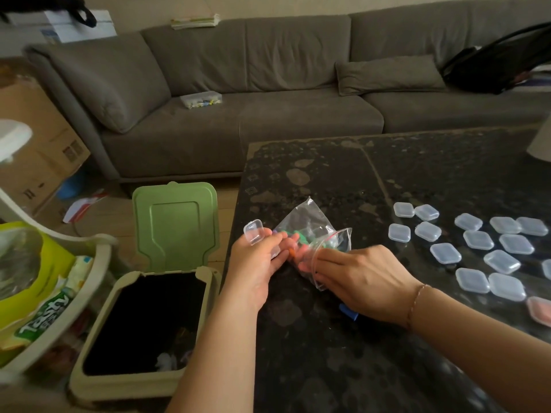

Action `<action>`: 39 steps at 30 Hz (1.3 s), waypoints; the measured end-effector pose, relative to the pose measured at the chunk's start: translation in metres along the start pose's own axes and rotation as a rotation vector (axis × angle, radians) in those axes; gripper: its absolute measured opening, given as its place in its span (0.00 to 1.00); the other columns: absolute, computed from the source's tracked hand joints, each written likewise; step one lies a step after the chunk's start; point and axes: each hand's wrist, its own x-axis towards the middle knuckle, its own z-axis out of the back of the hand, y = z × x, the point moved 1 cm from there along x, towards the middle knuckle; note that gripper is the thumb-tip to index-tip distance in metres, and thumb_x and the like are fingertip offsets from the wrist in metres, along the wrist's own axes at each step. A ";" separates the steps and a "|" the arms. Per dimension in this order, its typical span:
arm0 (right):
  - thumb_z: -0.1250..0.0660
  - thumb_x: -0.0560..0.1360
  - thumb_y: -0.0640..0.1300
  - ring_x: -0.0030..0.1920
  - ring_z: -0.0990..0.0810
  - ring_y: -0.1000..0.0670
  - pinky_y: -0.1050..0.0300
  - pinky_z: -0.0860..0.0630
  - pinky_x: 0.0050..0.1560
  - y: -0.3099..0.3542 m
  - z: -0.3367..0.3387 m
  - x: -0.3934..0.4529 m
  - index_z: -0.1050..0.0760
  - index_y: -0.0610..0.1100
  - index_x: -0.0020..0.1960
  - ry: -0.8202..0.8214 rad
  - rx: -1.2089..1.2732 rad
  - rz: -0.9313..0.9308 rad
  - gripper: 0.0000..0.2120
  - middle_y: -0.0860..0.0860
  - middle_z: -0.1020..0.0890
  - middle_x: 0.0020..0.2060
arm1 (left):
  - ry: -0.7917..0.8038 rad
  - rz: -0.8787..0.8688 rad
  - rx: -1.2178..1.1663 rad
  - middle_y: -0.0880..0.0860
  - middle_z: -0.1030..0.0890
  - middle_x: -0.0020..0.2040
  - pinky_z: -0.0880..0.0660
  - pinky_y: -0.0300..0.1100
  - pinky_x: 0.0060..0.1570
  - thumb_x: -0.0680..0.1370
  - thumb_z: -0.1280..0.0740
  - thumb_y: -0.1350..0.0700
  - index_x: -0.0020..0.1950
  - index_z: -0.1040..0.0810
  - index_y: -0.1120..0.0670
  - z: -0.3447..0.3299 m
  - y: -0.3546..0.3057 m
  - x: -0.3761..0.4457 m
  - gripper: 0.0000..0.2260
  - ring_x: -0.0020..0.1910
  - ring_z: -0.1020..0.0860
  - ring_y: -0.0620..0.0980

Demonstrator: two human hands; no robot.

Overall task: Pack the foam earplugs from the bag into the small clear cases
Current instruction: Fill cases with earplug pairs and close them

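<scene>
A clear plastic bag (307, 225) with coloured foam earplugs (298, 234) lies on the dark stone table (328, 338). My left hand (256, 263) holds a small clear case (254, 231) with its lid open, right beside the bag. My right hand (357, 278) reaches into the bag's mouth, its fingertips hidden among the earplugs; an orange earplug (292, 251) shows near them. Several shut clear cases (477, 248) lie in rows on the table's right side. A blue earplug (348, 312) lies under my right wrist.
An open bin with a green lid (176, 222) stands against the table's left edge. A rack with snack packets (44, 293) is at far left. A grey sofa (268, 99) runs behind the table. A pinkish case (541, 310) sits at the right edge.
</scene>
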 end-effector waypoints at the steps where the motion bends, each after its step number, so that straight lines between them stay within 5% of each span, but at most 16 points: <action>1: 0.45 0.81 0.53 0.28 0.23 0.50 0.55 0.36 0.19 0.000 -0.001 0.000 0.23 0.52 0.55 0.005 0.006 0.010 0.13 0.57 0.21 0.49 | 0.000 0.001 -0.003 0.56 0.14 0.40 0.21 0.48 0.53 0.79 0.33 0.66 0.45 0.26 0.57 0.000 0.001 0.001 0.06 0.48 0.14 0.54; 7: 0.48 0.81 0.55 0.27 0.26 0.52 0.59 0.44 0.23 -0.001 0.002 0.006 0.23 0.53 0.51 0.043 0.042 -0.068 0.16 0.56 0.24 0.43 | -0.043 -0.023 0.025 0.55 0.14 0.40 0.20 0.48 0.52 0.78 0.32 0.65 0.46 0.25 0.57 0.001 0.006 0.003 0.05 0.45 0.14 0.51; 11: 0.55 0.77 0.60 0.30 0.30 0.53 0.60 0.45 0.26 -0.004 0.005 0.018 0.21 0.52 0.45 0.110 0.137 -0.184 0.25 0.57 0.24 0.44 | -0.107 -0.049 0.175 0.54 0.15 0.49 0.18 0.45 0.48 0.76 0.29 0.65 0.54 0.22 0.58 0.004 0.009 0.008 0.09 0.47 0.15 0.49; 14: 0.54 0.77 0.62 0.32 0.28 0.52 0.60 0.47 0.26 -0.005 0.007 0.026 0.21 0.52 0.45 0.122 0.113 -0.232 0.26 0.57 0.23 0.46 | -0.097 -0.110 0.333 0.53 0.16 0.52 0.17 0.42 0.46 0.75 0.30 0.68 0.50 0.21 0.58 0.005 0.009 0.010 0.07 0.47 0.16 0.47; 18: 0.44 0.79 0.62 0.40 0.25 0.53 0.60 0.39 0.30 -0.003 0.007 0.035 0.19 0.54 0.51 0.265 0.149 -0.357 0.18 0.59 0.25 0.52 | -0.116 -0.242 0.559 0.47 0.18 0.52 0.18 0.48 0.50 0.74 0.29 0.67 0.43 0.21 0.54 0.004 0.010 0.009 0.08 0.49 0.17 0.49; 20: 0.40 0.77 0.62 0.43 0.23 0.54 0.58 0.30 0.34 -0.003 0.005 0.039 0.19 0.56 0.49 0.267 0.230 -0.456 0.15 0.61 0.26 0.51 | -0.131 -0.280 0.623 0.40 0.21 0.47 0.18 0.52 0.52 0.73 0.27 0.65 0.42 0.22 0.52 0.003 0.011 0.006 0.09 0.50 0.17 0.51; 22: 0.36 0.75 0.60 0.43 0.22 0.54 0.53 0.22 0.38 -0.006 0.002 0.044 0.18 0.56 0.43 0.261 0.327 -0.575 0.11 0.60 0.24 0.48 | -0.134 -0.324 0.686 0.43 0.18 0.47 0.18 0.54 0.51 0.72 0.25 0.63 0.40 0.23 0.50 0.001 0.011 0.005 0.10 0.48 0.17 0.51; 25: 0.32 0.72 0.52 0.40 0.21 0.53 0.51 0.19 0.39 -0.010 -0.001 0.051 0.21 0.56 0.30 0.301 0.479 -0.710 0.12 0.58 0.20 0.38 | -0.124 -0.394 0.776 0.40 0.21 0.45 0.20 0.41 0.46 0.73 0.24 0.61 0.40 0.23 0.50 0.001 0.012 0.006 0.10 0.45 0.20 0.41; 28: 0.30 0.69 0.48 0.39 0.20 0.53 0.54 0.19 0.40 -0.013 -0.002 0.057 0.22 0.57 0.26 0.324 0.522 -0.780 0.13 0.57 0.20 0.32 | -0.126 -0.452 0.857 0.38 0.24 0.42 0.31 0.23 0.36 0.73 0.24 0.60 0.44 0.21 0.54 0.001 0.013 0.007 0.06 0.40 0.26 0.31; 34: 0.27 0.66 0.65 0.36 0.21 0.54 0.61 0.29 0.31 -0.012 -0.003 0.058 0.18 0.55 0.33 0.320 0.436 -0.783 0.15 0.57 0.20 0.32 | -0.104 -0.464 0.874 0.35 0.26 0.38 0.33 0.18 0.37 0.74 0.25 0.60 0.45 0.21 0.56 0.002 0.013 0.008 0.05 0.37 0.28 0.27; 39: 0.30 0.67 0.68 0.34 0.23 0.54 0.61 0.32 0.30 -0.006 -0.004 0.058 0.20 0.52 0.31 0.266 0.373 -0.779 0.20 0.56 0.22 0.33 | -0.105 -0.442 0.841 0.40 0.20 0.41 0.30 0.24 0.36 0.74 0.24 0.56 0.45 0.21 0.51 0.000 0.013 0.006 0.06 0.40 0.24 0.32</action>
